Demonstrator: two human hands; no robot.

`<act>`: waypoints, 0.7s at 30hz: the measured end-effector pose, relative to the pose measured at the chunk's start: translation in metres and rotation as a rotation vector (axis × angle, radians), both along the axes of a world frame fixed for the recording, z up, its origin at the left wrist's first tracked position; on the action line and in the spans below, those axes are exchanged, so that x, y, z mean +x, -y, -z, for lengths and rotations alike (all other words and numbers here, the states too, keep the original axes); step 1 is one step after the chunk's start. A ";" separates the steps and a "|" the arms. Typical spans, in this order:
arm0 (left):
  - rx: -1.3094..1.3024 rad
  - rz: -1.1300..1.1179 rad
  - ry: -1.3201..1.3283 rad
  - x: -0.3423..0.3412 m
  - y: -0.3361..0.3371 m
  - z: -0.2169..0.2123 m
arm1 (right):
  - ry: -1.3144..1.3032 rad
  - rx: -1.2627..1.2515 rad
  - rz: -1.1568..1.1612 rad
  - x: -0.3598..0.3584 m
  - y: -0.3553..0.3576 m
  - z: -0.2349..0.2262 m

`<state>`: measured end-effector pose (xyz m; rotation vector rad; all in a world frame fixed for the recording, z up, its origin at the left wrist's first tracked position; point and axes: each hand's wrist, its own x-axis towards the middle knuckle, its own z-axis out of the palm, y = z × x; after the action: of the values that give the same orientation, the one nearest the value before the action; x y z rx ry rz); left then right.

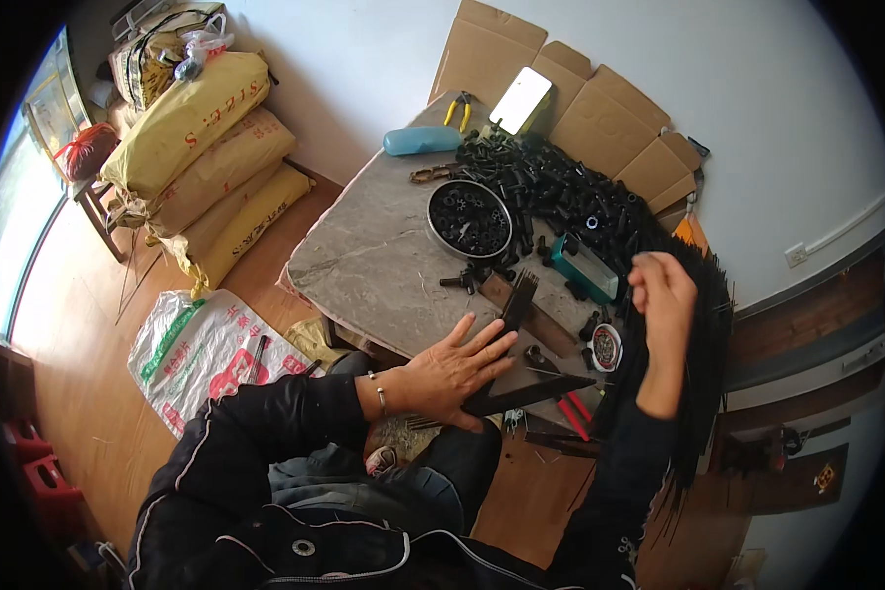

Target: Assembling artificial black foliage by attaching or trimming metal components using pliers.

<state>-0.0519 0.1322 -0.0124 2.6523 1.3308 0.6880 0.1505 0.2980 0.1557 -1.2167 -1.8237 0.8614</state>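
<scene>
My left hand [454,372], with a bracelet at its wrist, lies at the near edge of the grey table, fingers spread. Its fingertips rest by a bundle of thin black rods [521,300], which sits across a brown wooden block [551,329]. A dark tapered bar [531,393] runs beside the palm. Raised over the right side of the table is my right hand [667,295], its fingers curled together; whatever they might hold cannot be made out. Near it lie a teal-edged box [584,267] and a small round container of little parts [607,347].
A large heap of black plastic fittings [560,187] covers the table's back, next to a round tin [431,231] of black pieces. Long black rods [703,334] pile up at the right. Cardboard [610,118] stands behind. Yellow pliers [458,110] and stacked sacks [192,123] are further left.
</scene>
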 end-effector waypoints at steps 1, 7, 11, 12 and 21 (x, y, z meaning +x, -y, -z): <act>-0.002 0.005 0.009 0.002 0.000 -0.005 | 0.086 -0.024 0.008 0.003 -0.022 0.015; -0.013 0.002 0.018 0.000 -0.002 -0.003 | 0.733 0.252 0.124 -0.004 -0.103 0.102; -0.069 0.014 0.056 -0.001 0.001 -0.001 | 0.849 0.148 0.083 -0.005 -0.113 0.115; -0.076 0.019 0.045 -0.002 0.002 -0.003 | 0.895 0.163 0.077 -0.005 -0.115 0.114; -0.125 0.025 0.042 -0.004 -0.003 -0.007 | 0.822 0.573 0.139 0.008 -0.117 0.109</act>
<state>-0.0562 0.1353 -0.0052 2.5383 1.2828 0.6321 0.1584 0.4146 0.0472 -1.3729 -2.3321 -0.3176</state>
